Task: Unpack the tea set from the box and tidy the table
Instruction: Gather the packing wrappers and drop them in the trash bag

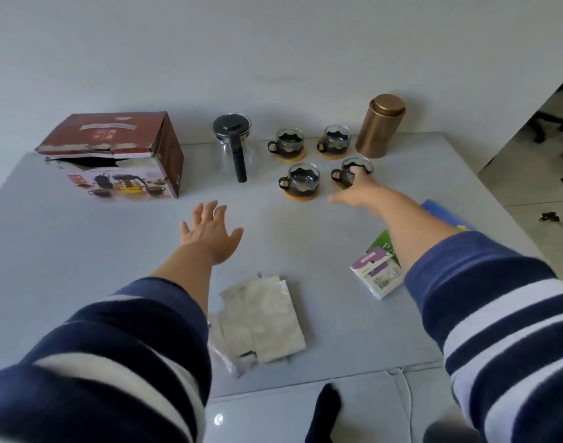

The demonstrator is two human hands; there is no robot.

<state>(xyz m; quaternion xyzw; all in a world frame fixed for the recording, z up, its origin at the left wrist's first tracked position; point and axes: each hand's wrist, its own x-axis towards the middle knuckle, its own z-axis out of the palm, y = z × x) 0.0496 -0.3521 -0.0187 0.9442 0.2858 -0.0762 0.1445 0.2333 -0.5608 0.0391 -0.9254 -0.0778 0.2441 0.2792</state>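
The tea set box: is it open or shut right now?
Open. The tea set box has its torn top flap lifted, showing a dark gap; whether anything remains inside cannot be told.

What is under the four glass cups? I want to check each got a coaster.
Round wooden coasters show under three cups. The fourth cup is partly covered by the right hand, so its coaster barely shows.

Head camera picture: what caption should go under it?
Right hand touches a glass cup; teapot and box nearby.
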